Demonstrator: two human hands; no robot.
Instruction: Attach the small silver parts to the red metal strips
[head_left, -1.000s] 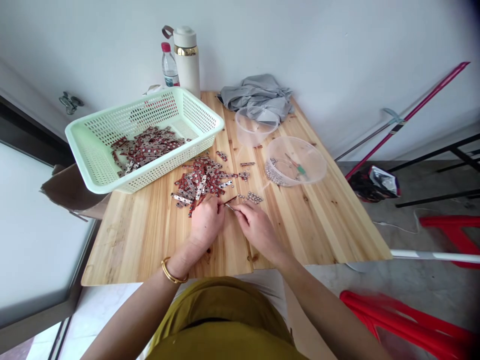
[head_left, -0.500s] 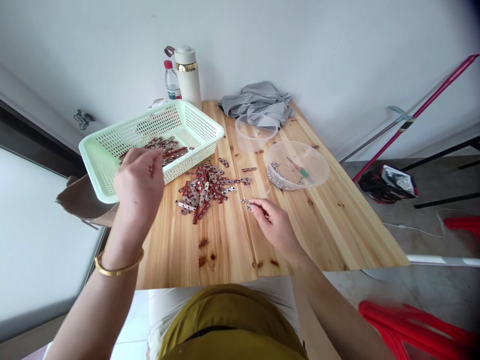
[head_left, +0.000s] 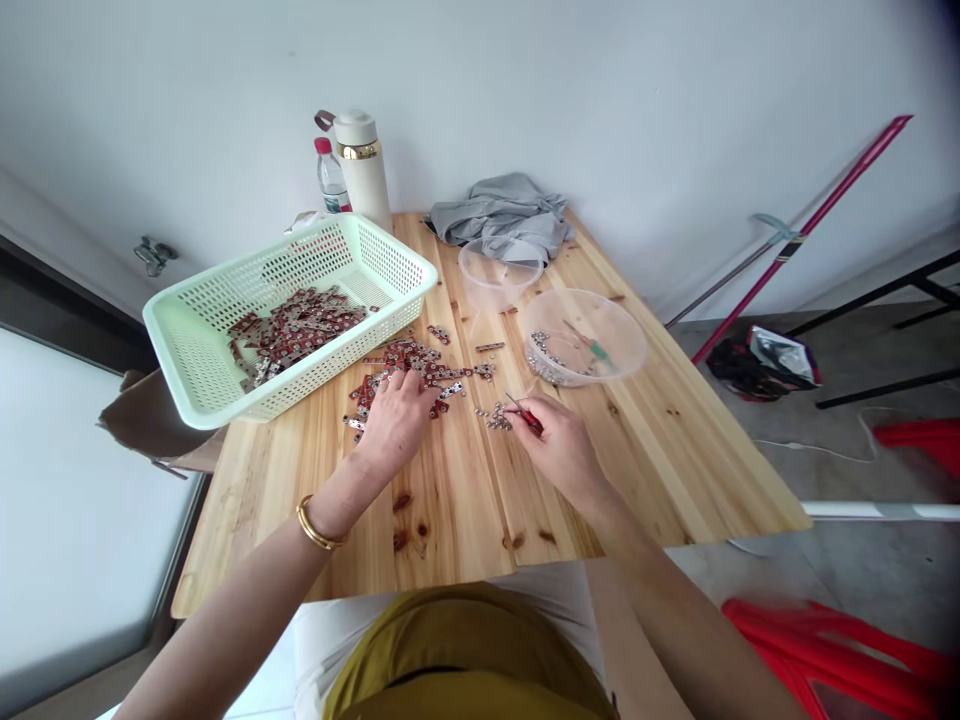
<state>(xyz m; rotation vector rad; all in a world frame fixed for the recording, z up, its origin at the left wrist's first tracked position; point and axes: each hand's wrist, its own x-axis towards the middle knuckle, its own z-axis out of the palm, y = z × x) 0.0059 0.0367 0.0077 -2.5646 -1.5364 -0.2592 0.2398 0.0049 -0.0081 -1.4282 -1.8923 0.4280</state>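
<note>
My left hand (head_left: 399, 412) rests at the near side of a pile of reddish-brown strips with metal pieces (head_left: 411, 358). Its fingers are curled down into the pile, and their tips are hidden. My right hand (head_left: 561, 445) is closed around a small screwdriver (head_left: 532, 422) with a red handle; its thin shaft points up and left. Just beside the shaft, small silvery metal parts (head_left: 496, 416) lie loose on the wooden table (head_left: 465, 500). One lone strip (head_left: 490, 347) lies apart, behind those parts.
A pale green perforated basket (head_left: 289, 395) holding more strips stands at left. Two clear plastic tubs (head_left: 628, 345) stand right of the pile; the nearer contains metal parts and a green-handled tool (head_left: 598, 350). Behind are grey cloth (head_left: 502, 212), a flask (head_left: 364, 180) and a bottle (head_left: 330, 180).
My left hand has come down from over the basket to the pile. My right hand stays near the same spot; loose metal parts now show on the table beside it.
</note>
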